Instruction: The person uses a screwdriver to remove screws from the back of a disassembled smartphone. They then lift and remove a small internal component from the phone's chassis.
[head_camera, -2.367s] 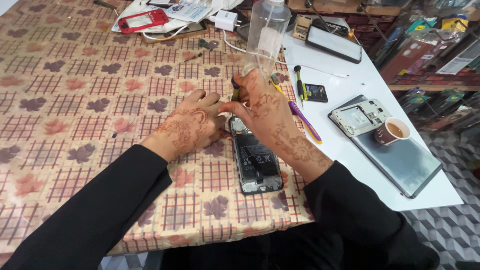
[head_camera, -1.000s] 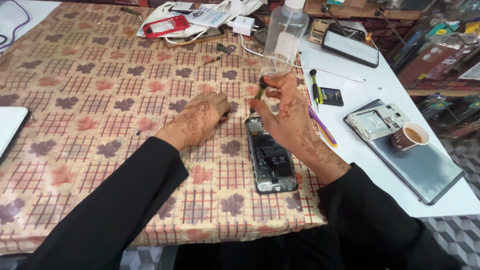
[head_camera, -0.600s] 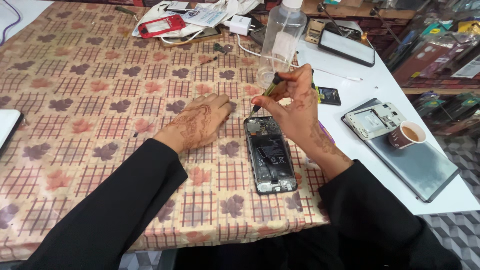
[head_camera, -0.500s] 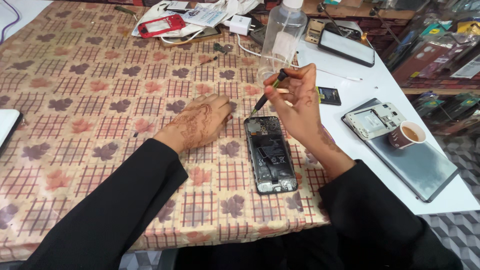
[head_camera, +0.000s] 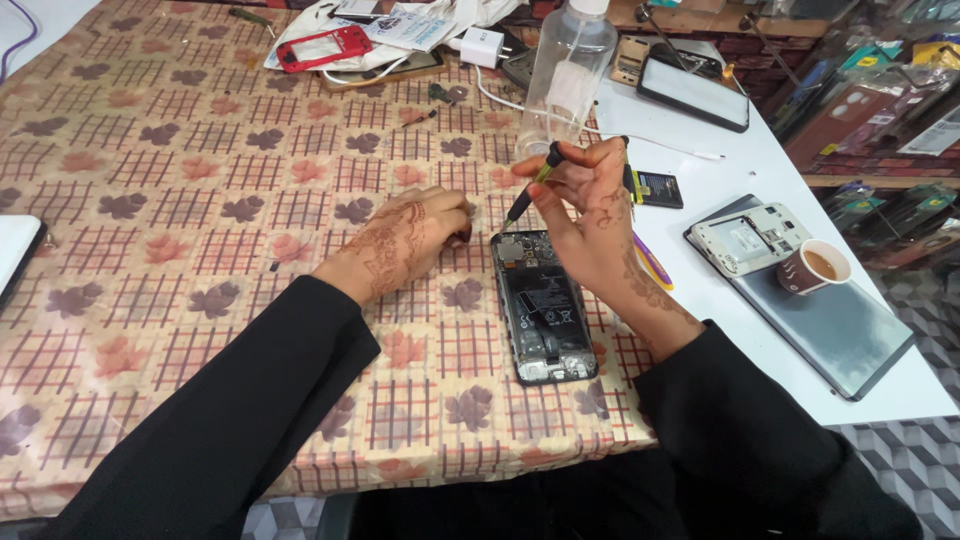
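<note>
My right hand (head_camera: 585, 205) pinches a screwdriver (head_camera: 531, 185), tip above the opened phone (head_camera: 541, 305) lying near the worktop's front edge; my left hand (head_camera: 405, 240) rests loosely curled, empty, beside it.

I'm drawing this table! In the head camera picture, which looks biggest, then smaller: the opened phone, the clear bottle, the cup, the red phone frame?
1. Opened phone, though it lies nearest the camera, which enlarges it.
2. Clear bottle.
3. Red phone frame, farthest away, so perhaps bigger than it looks.
4. Cup.
</note>
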